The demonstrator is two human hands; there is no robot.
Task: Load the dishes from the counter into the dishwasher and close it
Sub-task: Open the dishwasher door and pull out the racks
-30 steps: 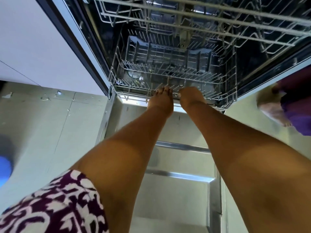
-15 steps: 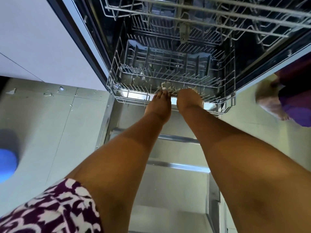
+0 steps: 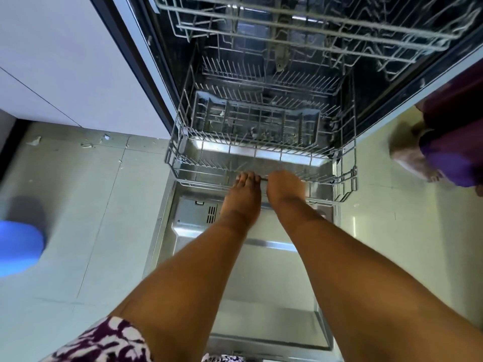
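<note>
- Two hands meet at the middle of the lower rack [image 3: 347, 176], on its front rail [image 3: 263, 179]: left hand [image 3: 241, 190] and right hand [image 3: 285, 188] side by side, just apart.
- Each grip is hooked over that rail. The left fingertips show curled on the wire, while the right ones are hidden under the hand.
- From the grip, the lower rack lies straight ahead, partly out over the open dishwasher door [image 3: 261, 270]. Its rail runs across both arms, so the pull is likely straight back, with neither hand nearer.
- Inside it, behind the rail, sits the cutlery basket [image 3: 256, 118]; the upper rack [image 3: 313, 35] hangs above.
- No dishes show in the lower rack, and the worktop is out of view.
</note>
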